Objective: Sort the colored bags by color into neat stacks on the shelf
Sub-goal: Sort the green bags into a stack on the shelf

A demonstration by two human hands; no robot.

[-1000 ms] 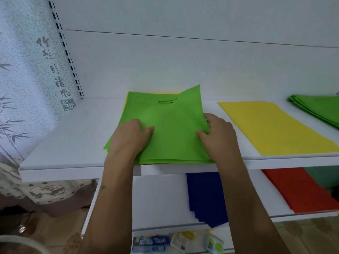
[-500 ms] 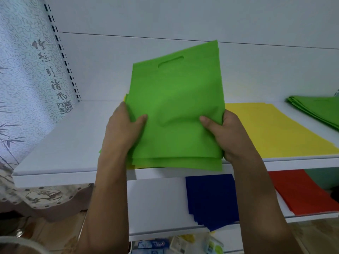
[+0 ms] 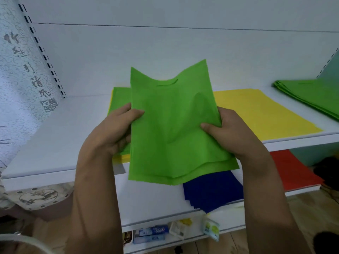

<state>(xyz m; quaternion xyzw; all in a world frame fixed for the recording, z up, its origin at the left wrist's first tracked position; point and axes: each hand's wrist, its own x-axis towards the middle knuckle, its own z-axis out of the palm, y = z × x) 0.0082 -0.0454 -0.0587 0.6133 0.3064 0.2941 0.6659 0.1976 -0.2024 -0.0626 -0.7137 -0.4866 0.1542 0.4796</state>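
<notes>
two hands hold a small bundle of green bags [image 3: 172,129] up off the shelf [image 3: 55,143], tilted toward the camera with the handle slot at the top. the left hand [image 3: 113,132] grips the bundle's left edge, thumb lying across the front and the fingers curled behind. the right hand [image 3: 227,132] pinches the right edge, thumb pressed on the front, and the cloth buckles into a fold between the two thumbs. the lower edges of the bundle are uneven, with at least two layers showing, and they hang out past the front lip of the shelf.

behind the left hand, more green bags [image 3: 119,99] lie flat on the shelf on top of a yellow bag [image 3: 121,158], whose edge shows at the left and near the front. to the right a yellow stack [image 3: 260,114] lies flat on the same shelf, and further right a green stack [image 3: 311,94] sits near the frame's edge, apart from the yellow one.

on the lower shelf, a blue stack [image 3: 212,193] lies under the held bundle and a red stack [image 3: 293,171] lies to its right. small packets [image 3: 152,233] sit on the lowest level
</notes>
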